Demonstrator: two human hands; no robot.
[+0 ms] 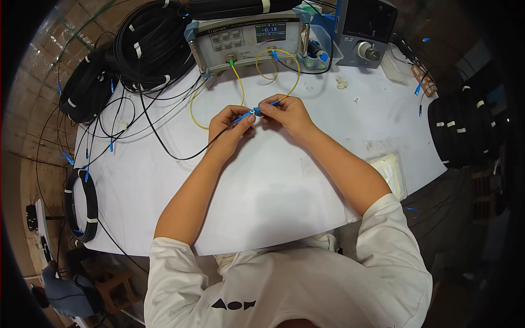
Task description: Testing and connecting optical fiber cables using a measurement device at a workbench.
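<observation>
Blue connectors (253, 111) are sitting at upper centre of the frame, where the left hand (229, 127) is pinching one plug on a black cable (164, 146) and the right hand (284, 113) is pinching the mating plug on a yellow cable (239, 82), fingertips of both nearly touching above the white table (262, 186). Behind them, at the top of the frame, a grey test instrument (249, 41) is showing a lit display, while black cable coils (147, 46) are lying at upper left.
</observation>
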